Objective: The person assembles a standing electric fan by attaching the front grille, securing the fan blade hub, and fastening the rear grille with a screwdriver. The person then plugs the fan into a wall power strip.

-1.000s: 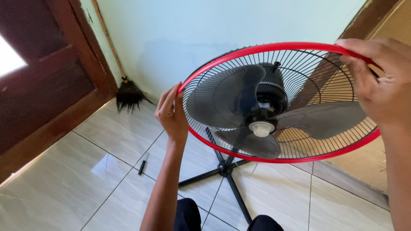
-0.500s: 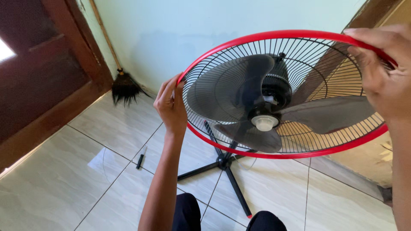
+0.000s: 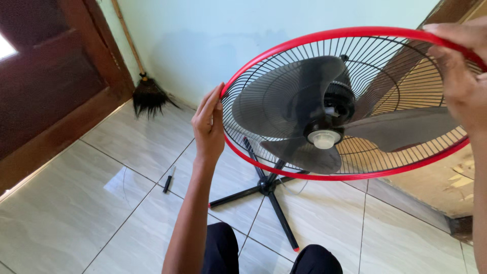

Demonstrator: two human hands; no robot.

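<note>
Both hands on the red rim of a standing fan's wire guard, fan head tilted toward the camera.

Left hand (image 3: 209,127) lies nearly flat, fingers extended, palm pressed against the left edge of the red rim (image 3: 350,33); not closed around it. Right hand (image 3: 459,76) is curled over the rim at upper right, fingers hooked across the top. The wire guard (image 3: 385,76) encloses dark blades (image 3: 284,101) and a pale hub cap (image 3: 323,138); the fan rests on a black cross base (image 3: 266,187) on the tiled floor (image 3: 76,223). Judgement: the guard is probably light, springy thin wire that bends if squeezed mid-span; the rim is the stiffest and safest hold, taken at opposite sides. Smooth plastic rim may slip. A broom (image 3: 147,94) leans at the wall; a small dark tool (image 3: 168,181) lies on the floor.
</note>
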